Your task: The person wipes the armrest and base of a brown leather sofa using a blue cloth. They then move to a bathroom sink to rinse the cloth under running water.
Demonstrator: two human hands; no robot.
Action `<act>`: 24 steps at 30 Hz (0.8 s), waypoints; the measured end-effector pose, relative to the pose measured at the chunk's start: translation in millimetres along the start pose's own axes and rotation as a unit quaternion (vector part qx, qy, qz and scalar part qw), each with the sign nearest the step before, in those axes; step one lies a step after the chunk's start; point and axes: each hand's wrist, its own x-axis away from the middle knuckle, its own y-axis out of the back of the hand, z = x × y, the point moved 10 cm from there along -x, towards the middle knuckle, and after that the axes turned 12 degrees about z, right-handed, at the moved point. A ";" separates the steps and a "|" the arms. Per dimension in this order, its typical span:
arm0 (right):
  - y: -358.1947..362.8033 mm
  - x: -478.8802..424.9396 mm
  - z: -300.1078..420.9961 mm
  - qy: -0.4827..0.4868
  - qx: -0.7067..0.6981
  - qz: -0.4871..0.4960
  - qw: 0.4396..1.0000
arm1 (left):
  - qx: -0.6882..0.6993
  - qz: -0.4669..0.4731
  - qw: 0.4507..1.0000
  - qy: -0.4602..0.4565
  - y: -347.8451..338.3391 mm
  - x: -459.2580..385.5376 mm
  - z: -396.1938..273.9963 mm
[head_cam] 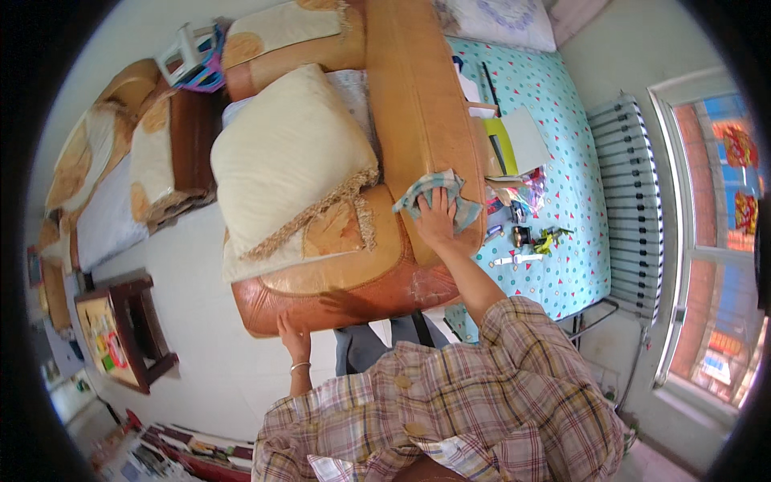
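A tan leather sofa [421,102] with an orange-brown leather front on its arm [367,298] lies before me. My right hand [436,220] presses a checked blue-green and white cloth [464,214] flat against the top of the backrest, near the corner where it meets the arm. My left hand [292,337] holds nothing; its fingertips touch the outer lower edge of the arm. Between the hands, a fringed cover [340,232] hangs over the padded arm. A large cream cushion [289,150] with a tasselled edge leans over it and hides much of the seat.
Behind the backrest, a bed with a dotted turquoise sheet [572,235] holds papers, a white watch-like strap [518,259] and small items. A radiator [629,205] stands beyond it. On the left are a wooden table [141,343], more sofa seating [153,156] and a white stool [187,54].
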 end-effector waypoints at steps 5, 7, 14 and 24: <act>13.2 -37.6 10.2 -0.013 0.017 0.024 0.999 | 0.125 -0.026 0.988 0.082 5.3 82.9 15.8; 38.1 -62.4 1.2 -0.030 0.035 0.007 0.999 | 0.159 -0.019 0.985 0.057 11.2 85.7 -26.1; -4.5 12.1 2.6 -0.015 -0.004 -0.075 0.997 | 0.160 0.050 0.985 -0.024 15.9 110.1 -101.1; -2.9 146.7 102.9 0.009 -0.926 0.138 0.351 | 0.431 0.161 0.885 -0.075 30.6 66.9 -56.7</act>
